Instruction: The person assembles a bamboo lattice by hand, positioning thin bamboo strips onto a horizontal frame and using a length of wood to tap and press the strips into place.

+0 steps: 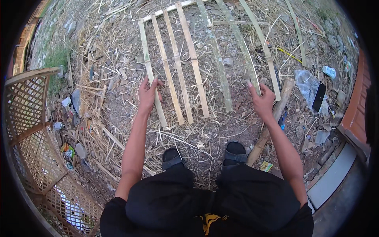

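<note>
Several split bamboo strips lie side by side on the ground, pointing away from me, their far ends on or near a pale crosspiece. My left hand is closed around the leftmost bamboo strip, a little above its near end. On the other side, my right hand grips the near end of a greenish bamboo strip, thumb along its left edge. Just right of that hand runs another pale strip. Between my hands lies a mottled grey-green strip that neither hand touches.
Thin shavings litter the dirt. A lattice panel stands at left. At right are a wooden pole, a clear plastic bag, a black flat object, a yellow strip and a reddish-brown panel. My sandalled feet are close by.
</note>
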Motion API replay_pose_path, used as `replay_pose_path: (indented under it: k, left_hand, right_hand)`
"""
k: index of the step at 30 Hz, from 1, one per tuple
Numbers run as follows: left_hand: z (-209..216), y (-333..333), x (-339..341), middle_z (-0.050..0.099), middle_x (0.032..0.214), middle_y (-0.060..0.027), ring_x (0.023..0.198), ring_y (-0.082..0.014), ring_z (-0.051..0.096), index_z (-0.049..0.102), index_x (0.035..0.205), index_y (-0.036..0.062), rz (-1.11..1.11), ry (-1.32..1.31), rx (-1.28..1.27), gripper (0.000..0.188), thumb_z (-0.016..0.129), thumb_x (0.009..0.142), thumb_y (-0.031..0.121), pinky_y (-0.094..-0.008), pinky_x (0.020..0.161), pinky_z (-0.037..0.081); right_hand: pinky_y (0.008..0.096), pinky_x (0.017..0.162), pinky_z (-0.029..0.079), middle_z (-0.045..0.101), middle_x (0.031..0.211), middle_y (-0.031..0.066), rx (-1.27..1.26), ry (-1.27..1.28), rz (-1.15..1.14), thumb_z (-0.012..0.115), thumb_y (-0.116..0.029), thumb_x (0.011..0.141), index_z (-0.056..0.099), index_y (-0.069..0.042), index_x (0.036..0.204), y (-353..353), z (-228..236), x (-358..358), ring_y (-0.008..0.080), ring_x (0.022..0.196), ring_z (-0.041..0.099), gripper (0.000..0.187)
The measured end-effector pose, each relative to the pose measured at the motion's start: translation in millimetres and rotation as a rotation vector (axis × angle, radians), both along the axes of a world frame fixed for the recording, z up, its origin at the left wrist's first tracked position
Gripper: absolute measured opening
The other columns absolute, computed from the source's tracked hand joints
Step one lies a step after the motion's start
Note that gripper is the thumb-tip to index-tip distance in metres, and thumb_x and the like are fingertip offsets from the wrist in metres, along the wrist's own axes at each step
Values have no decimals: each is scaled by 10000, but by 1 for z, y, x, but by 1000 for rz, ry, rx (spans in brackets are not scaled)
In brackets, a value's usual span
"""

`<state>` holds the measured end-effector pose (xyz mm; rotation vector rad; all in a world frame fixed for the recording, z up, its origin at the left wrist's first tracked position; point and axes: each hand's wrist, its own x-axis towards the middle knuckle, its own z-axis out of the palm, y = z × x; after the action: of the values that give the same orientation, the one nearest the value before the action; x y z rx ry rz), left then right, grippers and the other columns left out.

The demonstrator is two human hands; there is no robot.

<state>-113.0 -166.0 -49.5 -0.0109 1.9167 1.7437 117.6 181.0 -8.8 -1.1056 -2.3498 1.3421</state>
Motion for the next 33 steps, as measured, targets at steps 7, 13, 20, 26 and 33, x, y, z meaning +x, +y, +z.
replay_pose_path:
  k: [7, 13, 20, 26, 33]
  left_hand:
    - [5, 15, 5, 621, 878, -89, 573, -163, 601, 526, 1308, 16, 53, 56, -230, 413, 652, 983, 236, -299, 506, 509]
    - [21, 23, 46, 557, 1175, -185, 1141, -333, 529, 533, 1311, 32, -32, 905, -888, 470, 686, 921, 245, -494, 958, 394]
    - [9, 33, 93, 563, 1110, -165, 1057, -326, 547, 538, 1314, 39, -307, 830, -783, 431, 643, 953, 249, -460, 911, 373]
    - [2, 23, 90, 556, 1078, -134, 1040, -286, 547, 559, 1338, 80, -378, 856, -713, 451, 667, 927, 234, -437, 923, 349]
    - [5, 10, 84, 585, 1080, -112, 1053, -260, 562, 604, 1302, 103, -430, 950, -701, 461, 711, 868, 215, -428, 942, 338]
  right_hand:
    - [440, 581, 459, 609, 619, 166, 208, -11, 107, 684, -401, 934, 683, 30, 991, 5, -23, -2, 344, 521, 553, 435]
    - [448, 893, 458, 589, 1148, 288, 647, -232, 291, 656, -341, 927, 533, 41, 1277, -16, 4, 6, 405, 1077, 571, 533]
    - [516, 1026, 363, 447, 1341, 253, 859, -138, 530, 656, -245, 886, 476, -1, 1400, -62, 13, 7, 403, 1255, 423, 597]
    - [503, 1011, 385, 464, 1394, 163, 620, 7, 1006, 645, -261, 903, 522, -98, 1381, -112, -1, 3, 362, 1275, 436, 520]
    - [489, 994, 390, 462, 1450, 96, 709, -50, 1115, 647, -250, 895, 564, -129, 1338, -121, -12, 6, 336, 1298, 428, 467]
